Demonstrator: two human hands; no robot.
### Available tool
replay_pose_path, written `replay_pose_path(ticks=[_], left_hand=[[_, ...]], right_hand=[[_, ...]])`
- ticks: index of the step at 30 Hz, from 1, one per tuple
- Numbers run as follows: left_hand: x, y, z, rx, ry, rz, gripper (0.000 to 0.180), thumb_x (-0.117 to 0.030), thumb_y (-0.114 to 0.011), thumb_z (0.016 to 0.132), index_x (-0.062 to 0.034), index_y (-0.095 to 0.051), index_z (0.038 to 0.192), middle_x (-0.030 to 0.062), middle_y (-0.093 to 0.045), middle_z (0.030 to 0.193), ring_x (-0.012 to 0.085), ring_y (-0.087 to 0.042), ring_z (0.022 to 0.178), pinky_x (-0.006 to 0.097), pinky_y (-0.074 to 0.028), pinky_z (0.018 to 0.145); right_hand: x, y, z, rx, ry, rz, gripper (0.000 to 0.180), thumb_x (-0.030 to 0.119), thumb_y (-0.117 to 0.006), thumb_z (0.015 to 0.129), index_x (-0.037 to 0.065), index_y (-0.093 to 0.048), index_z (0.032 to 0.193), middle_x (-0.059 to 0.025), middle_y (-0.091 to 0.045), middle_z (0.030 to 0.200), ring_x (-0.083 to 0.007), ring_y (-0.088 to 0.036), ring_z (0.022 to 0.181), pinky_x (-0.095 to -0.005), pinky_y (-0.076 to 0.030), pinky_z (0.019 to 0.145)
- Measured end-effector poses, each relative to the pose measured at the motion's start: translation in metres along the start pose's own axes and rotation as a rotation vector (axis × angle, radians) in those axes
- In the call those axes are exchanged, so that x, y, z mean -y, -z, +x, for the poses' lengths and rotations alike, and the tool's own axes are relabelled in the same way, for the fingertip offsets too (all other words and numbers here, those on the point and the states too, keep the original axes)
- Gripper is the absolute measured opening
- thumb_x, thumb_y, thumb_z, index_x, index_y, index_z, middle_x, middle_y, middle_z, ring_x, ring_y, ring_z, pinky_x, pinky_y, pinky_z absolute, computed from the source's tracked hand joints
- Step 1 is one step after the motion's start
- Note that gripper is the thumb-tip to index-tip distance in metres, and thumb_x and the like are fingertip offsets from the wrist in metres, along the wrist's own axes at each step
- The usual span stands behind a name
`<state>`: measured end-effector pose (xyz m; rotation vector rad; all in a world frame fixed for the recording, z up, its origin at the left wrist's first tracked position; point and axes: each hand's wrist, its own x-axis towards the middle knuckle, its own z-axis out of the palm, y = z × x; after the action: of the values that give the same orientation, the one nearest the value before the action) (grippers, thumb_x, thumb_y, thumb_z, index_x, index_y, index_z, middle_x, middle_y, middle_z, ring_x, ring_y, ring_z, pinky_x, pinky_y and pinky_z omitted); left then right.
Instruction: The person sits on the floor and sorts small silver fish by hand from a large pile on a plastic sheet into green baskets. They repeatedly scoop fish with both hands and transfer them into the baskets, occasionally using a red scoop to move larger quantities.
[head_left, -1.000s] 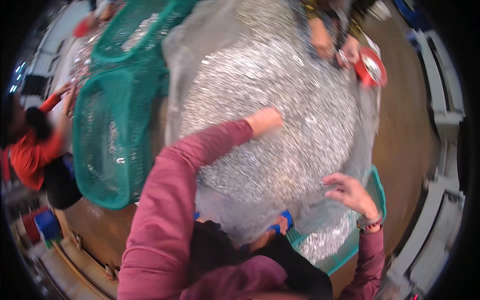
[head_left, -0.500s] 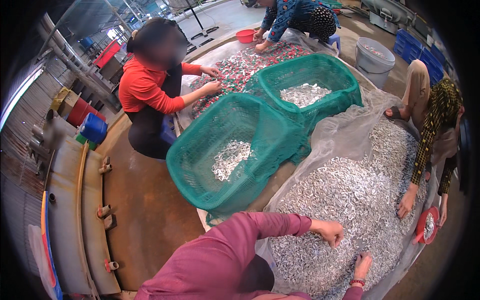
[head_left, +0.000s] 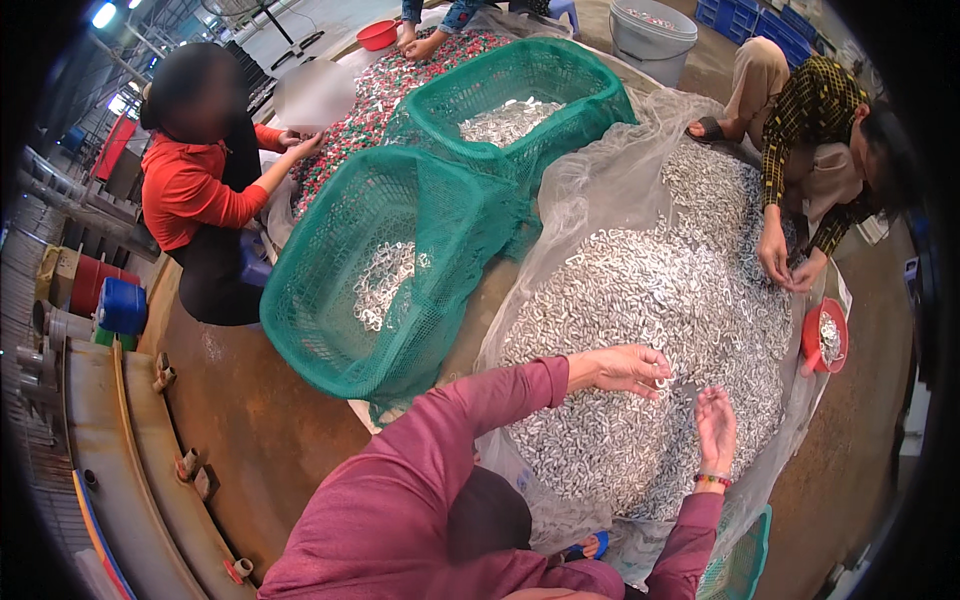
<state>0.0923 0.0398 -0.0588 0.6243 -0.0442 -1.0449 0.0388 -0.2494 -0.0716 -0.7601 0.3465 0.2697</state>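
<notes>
My left hand [head_left: 630,370] is over the middle of a broad pile of small silvery S-shaped metal hooks [head_left: 620,290], thumb and fingers pinched together. A small silvery hook seems to show at its fingertips, partly lost against the pile. Just to the right and nearer me, my right hand [head_left: 716,428] is raised with its fingers curled in; whatever they hold is too small to make out. The two hands are apart. Under the pile lies a translucent plastic sheet [head_left: 585,195].
Left of the pile stand two green baskets draped in netting [head_left: 300,330], hooks inside. At right a co-worker in a patterned top [head_left: 815,115] crouches by a red bowl [head_left: 812,345]. Another in orange-red [head_left: 200,190] sits by red and green pieces [head_left: 345,145]. A grey bucket [head_left: 650,45] stands behind.
My view has swung right and down, so the scene sits farther left. Both my hands have lifted from the pile, the right one turning upward. The right co-worker's hands have come together.
</notes>
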Motion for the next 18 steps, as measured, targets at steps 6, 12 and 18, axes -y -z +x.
replay_pose_path(ticks=[6, 12, 18], left_hand=[[-0.004, -0.009, -0.009, 0.057, -0.048, -0.028, 0.058, 0.005, -0.056, 0.089, -0.0087, -0.036, 0.142, 0.0129, -0.058, 0.121, 0.0247, -0.059, 0.112, 0.035, -0.049, 0.095], [-0.020, -0.012, -0.019, 0.002, -0.056, 0.031, 0.076, 0.011, -0.059, 0.082, -0.0092, -0.025, 0.147, 0.0182, -0.051, 0.130, 0.0298, -0.059, 0.112, 0.038, -0.046, 0.101], [-0.042, 0.006, -0.028, -0.165, -0.194, 0.054, 0.073, 0.009, -0.060, 0.083, -0.0007, -0.024, 0.146, 0.0208, -0.048, 0.135, 0.0279, -0.057, 0.117, 0.035, -0.048, 0.101]], right_hand=[[0.022, 0.009, 0.045, -0.047, -0.029, -0.230, 0.019, 0.020, -0.054, 0.096, 0.005, -0.057, 0.108, -0.0022, -0.053, 0.079, -0.0137, -0.053, 0.073, -0.0252, -0.045, 0.064], [-0.029, 0.023, 0.091, -0.219, 0.184, -1.514, 0.064, 0.042, -0.065, 0.086, -0.005, -0.052, 0.127, -0.0202, -0.061, 0.120, -0.0321, -0.062, 0.098, -0.0394, -0.049, 0.082], [-0.077, -0.029, 0.039, 0.447, -0.122, -1.655, 0.043, 0.029, -0.059, 0.088, 0.000, -0.058, 0.119, -0.0236, -0.066, 0.101, -0.0354, -0.064, 0.095, -0.0413, -0.049, 0.084]])
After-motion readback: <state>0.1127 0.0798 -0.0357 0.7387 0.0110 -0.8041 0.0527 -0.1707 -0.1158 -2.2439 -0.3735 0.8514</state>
